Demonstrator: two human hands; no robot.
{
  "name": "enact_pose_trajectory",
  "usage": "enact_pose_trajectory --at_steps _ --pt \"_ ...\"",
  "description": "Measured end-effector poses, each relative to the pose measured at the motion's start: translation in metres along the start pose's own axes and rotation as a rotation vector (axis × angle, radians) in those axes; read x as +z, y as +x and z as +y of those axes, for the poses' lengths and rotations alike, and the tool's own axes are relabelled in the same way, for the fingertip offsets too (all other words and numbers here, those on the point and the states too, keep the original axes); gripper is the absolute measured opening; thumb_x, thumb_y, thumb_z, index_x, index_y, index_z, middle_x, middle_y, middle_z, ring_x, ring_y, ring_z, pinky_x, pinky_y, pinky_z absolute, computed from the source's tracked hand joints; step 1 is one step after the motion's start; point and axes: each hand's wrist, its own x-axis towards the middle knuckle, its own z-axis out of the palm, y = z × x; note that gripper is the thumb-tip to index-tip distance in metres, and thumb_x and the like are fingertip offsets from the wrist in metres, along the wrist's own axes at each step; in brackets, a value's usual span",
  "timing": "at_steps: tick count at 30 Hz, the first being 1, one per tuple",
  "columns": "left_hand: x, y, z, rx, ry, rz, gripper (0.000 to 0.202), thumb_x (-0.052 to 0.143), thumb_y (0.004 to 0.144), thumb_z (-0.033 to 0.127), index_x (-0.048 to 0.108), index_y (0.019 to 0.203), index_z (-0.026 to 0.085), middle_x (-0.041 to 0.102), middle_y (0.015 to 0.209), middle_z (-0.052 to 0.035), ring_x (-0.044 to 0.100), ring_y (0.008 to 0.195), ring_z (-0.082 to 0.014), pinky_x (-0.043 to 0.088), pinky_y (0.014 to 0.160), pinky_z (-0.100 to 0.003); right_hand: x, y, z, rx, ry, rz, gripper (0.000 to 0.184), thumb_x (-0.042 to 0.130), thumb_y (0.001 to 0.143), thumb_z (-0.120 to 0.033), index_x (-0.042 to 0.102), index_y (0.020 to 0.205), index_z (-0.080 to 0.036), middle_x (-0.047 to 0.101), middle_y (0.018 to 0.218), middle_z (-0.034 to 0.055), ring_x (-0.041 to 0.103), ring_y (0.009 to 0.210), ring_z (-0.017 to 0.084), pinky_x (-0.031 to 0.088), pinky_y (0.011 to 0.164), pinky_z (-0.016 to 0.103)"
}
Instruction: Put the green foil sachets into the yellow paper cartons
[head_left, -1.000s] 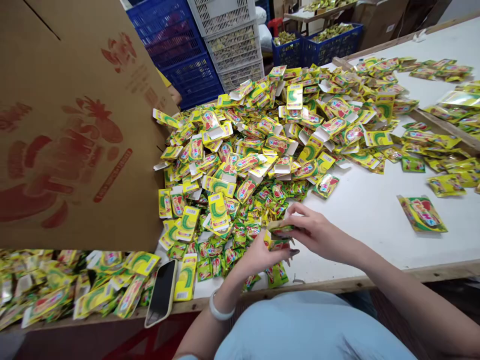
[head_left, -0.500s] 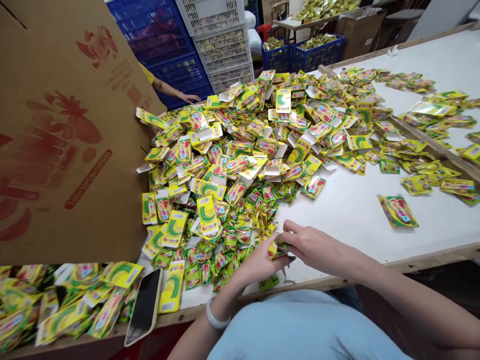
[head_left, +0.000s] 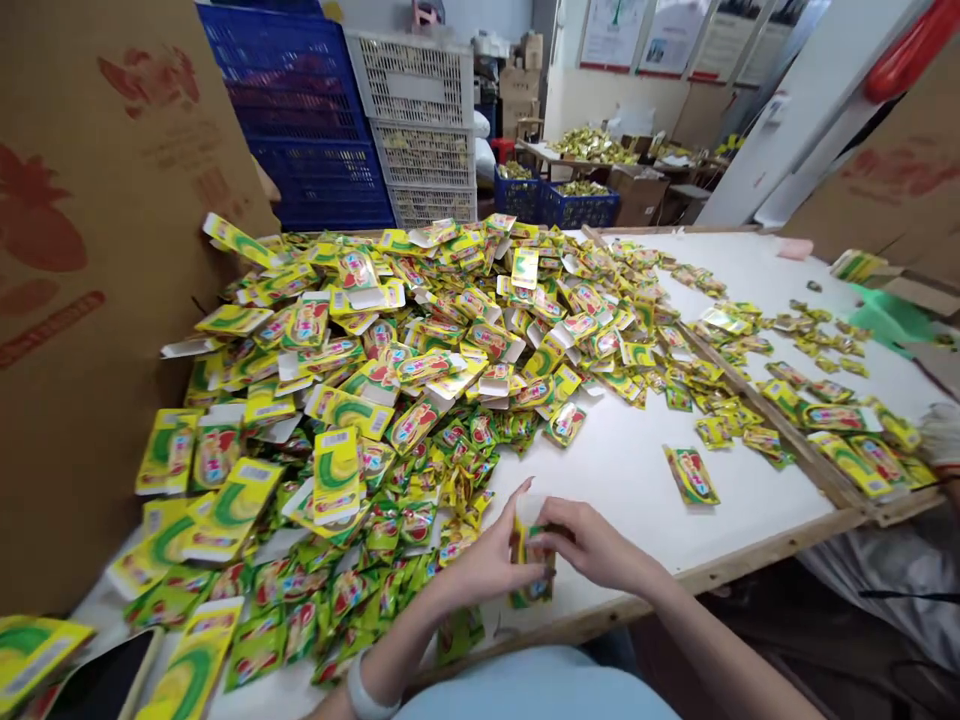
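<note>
Near the front edge of the white table, a small yellow-green candy box (head_left: 531, 585) stands upright between my hands. My left hand (head_left: 484, 560) wraps its side, thumb across the front and index finger pointing up. At the top of the box, by a pale flap, my right hand (head_left: 589, 540) has its fingers bent over; whether a candy packet is in them is hidden. Left of my hands lie loose green candy packets (head_left: 349, 590). Beyond them spreads a big heap of yellow candy boxes (head_left: 352, 410), many with white flaps standing open.
A large cardboard carton (head_left: 112, 300) stands at the left, with a phone (head_left: 105, 680) at the lower left. A wooden strip (head_left: 765, 420) divides the table. At the right edge shows another person's gloved hand (head_left: 937, 435). Blue crates (head_left: 322, 180) and white crates (head_left: 424, 140) stack behind.
My head view has lifted and turned right, bringing in the back wall and another person's glove. The box between my hands now stands upright, with my right fingers at its top.
</note>
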Motion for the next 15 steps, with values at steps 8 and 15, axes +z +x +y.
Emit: enact_pose_trajectory --at_steps 8,15 --pt "-0.035 0.054 0.024 0.454 0.536 0.345 0.046 0.056 0.087 0.021 0.056 0.133 0.024 0.062 0.132 -0.012 0.054 0.129 -0.0269 0.042 0.111 -0.048 -0.035 0.039 0.076 0.583 -0.855 0.346 0.047 0.054 0.095 -0.045 0.058 0.127 -0.012 0.051 0.138 0.0264 0.044 0.131 0.042 0.041 0.097 0.054" --pt "-0.048 0.139 0.032 0.497 0.945 0.419 0.053 0.054 0.082 0.008 0.059 0.131 0.027 0.051 0.146 -0.0096 0.031 0.146 -0.0292 0.024 0.118 -0.054 -0.018 0.043 0.088 0.624 -0.802 0.244 0.05 0.038 0.1 -0.041 0.045 0.146 -0.026 0.051 0.144 0.0212 0.041 0.136 0.042 0.03 0.101 0.07"
